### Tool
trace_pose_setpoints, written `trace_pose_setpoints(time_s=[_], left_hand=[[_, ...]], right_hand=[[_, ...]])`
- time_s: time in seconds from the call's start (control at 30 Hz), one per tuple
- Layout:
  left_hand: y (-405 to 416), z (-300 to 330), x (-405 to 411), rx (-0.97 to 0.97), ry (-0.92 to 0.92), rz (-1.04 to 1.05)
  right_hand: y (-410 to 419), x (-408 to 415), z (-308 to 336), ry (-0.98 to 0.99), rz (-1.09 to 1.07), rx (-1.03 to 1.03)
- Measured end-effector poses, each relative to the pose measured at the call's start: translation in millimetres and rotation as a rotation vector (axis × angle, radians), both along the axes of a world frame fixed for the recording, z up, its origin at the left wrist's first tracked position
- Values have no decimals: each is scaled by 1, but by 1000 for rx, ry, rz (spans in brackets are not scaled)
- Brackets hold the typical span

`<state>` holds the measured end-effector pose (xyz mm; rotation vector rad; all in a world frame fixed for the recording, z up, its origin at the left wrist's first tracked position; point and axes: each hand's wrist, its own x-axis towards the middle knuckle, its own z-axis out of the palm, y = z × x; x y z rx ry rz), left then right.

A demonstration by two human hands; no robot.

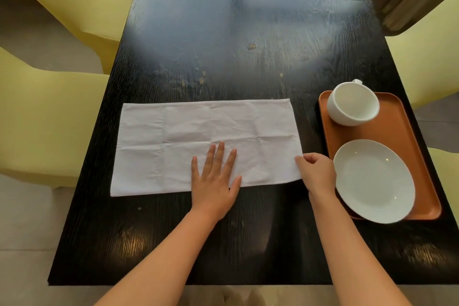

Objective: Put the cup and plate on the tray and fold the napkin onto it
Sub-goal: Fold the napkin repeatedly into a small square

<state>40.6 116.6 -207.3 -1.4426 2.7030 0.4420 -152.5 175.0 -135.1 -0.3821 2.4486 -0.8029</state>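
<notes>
A white napkin [198,136] lies flat on the dark table as a long rectangle, folded in half. My left hand [215,176] rests flat on its near middle, fingers spread. My right hand [316,171] pinches the napkin's near right corner. To the right stands an orange tray [407,136]. A white cup [352,104] sits on the tray's far end, handle pointing away. A white plate [372,180] lies on the tray's near end, overhanging the near rim a little.
The dark wooden table [223,62] stretches away from me. Yellow chairs stand on the left [44,119] and on the right [427,62]. The table's near edge [173,283] is close to my body.
</notes>
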Motion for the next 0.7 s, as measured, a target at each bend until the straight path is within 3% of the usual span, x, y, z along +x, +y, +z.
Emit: trace_pose_setpoints(time_s=[0.13,0.23,0.4,0.5,0.53,0.7], left_hand=[[-2,2,0,41,1,-12],[-7,12,-1,177,85,-1],[-48,65,-27,555,662,396],[-86,95,-55,926,793,514],[-97,100,-62,960,787,502],[-147,111,-57,781,687,420]], right_hand=[[-2,4,9,24,-3,-172],[-7,14,18,75,27,-241],[-14,40,35,97,77,-293],[-22,63,38,154,149,-295],[-25,73,37,195,185,-296],[-42,123,34,407,331,-243]])
